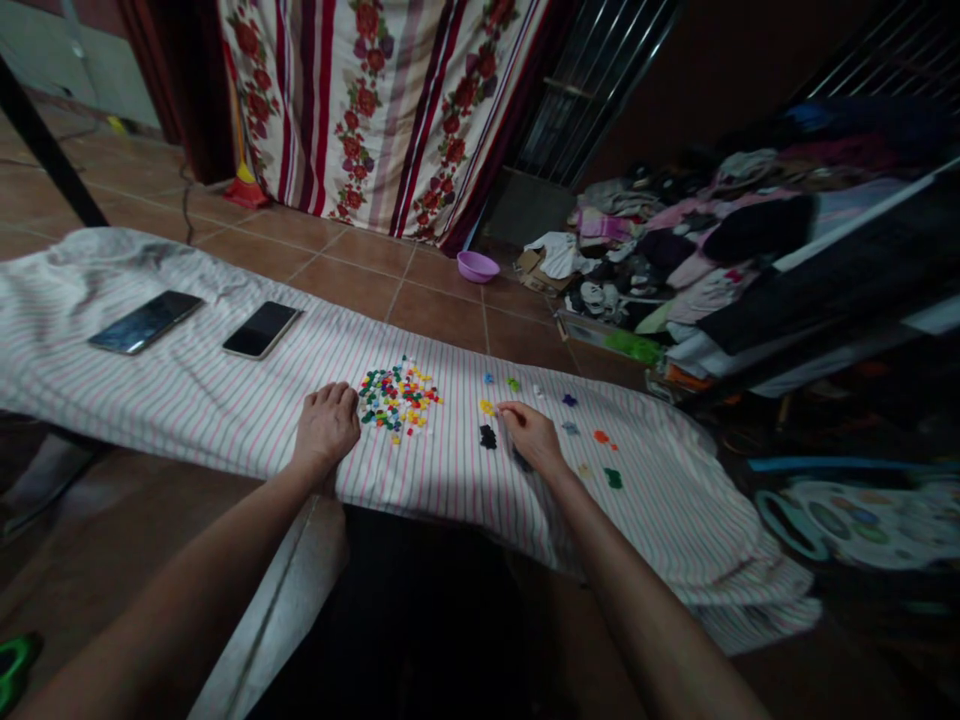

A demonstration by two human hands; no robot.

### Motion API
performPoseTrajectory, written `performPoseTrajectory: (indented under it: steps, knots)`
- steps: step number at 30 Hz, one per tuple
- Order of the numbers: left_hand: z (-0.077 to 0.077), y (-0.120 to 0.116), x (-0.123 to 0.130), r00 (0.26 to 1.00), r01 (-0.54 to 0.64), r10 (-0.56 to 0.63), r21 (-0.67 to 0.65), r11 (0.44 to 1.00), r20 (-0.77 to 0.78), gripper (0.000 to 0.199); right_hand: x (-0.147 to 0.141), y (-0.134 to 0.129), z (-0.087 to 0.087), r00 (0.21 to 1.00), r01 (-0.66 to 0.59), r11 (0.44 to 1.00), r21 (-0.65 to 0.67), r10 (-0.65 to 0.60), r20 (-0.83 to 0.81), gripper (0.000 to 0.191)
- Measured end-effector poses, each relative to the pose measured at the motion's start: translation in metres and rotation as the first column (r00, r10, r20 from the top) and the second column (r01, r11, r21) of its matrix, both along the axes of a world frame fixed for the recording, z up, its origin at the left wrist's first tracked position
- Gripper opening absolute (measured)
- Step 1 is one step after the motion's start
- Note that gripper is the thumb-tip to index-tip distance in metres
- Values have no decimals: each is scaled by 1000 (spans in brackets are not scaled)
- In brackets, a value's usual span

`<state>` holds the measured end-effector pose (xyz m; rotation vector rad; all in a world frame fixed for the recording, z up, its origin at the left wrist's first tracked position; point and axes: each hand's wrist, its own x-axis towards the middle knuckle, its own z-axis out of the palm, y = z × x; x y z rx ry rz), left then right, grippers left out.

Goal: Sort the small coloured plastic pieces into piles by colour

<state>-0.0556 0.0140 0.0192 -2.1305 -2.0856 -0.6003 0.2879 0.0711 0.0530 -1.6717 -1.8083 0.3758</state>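
Yellow pieces point(487, 407) lie just beside the fingertips of my right grip point(531, 435). These fingertips are drawn close together; whether they pinch one small piece, I cannot tell. The black pieces point(487, 437) are near too, on the side closer to me, so if I lower my fingers carelessly, I could push them into the yellow ones and the colours would mix. The beige pieces point(584, 470) and the dark green pieces point(613, 478) lie near my right forearm point(600, 540), and one wide swing of it could scatter them, I think. My left grip point(328, 425) rests with bent fingers at the left edge of the mixed pile point(399, 398); what is under them, I cannot see. If it presses and drags the striped cloth point(225, 410), the loose pieces would probably slide with the wrinkles. For the phone point(262, 330), farther to the left, I see little danger
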Motion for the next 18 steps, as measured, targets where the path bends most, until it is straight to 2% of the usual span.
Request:
performPoseTrajectory:
  steps: [5, 12, 18]
  knots:
    - [-1, 1, 0, 1000, 4, -5, 14, 1000, 5, 26, -48, 8, -1, 986, -153, 988, -32, 154, 55, 24]
    - [-2, 2, 0, 1000, 8, -8, 17, 1000, 17, 26, -111, 18, -10, 933, -327, 945, 0, 323, 156, 27]
    - [0, 2, 1, 998, 12, -13, 11, 1000, 60, 27, -148, 34, -8, 876, -385, 921, -62, 386, 289, 31]
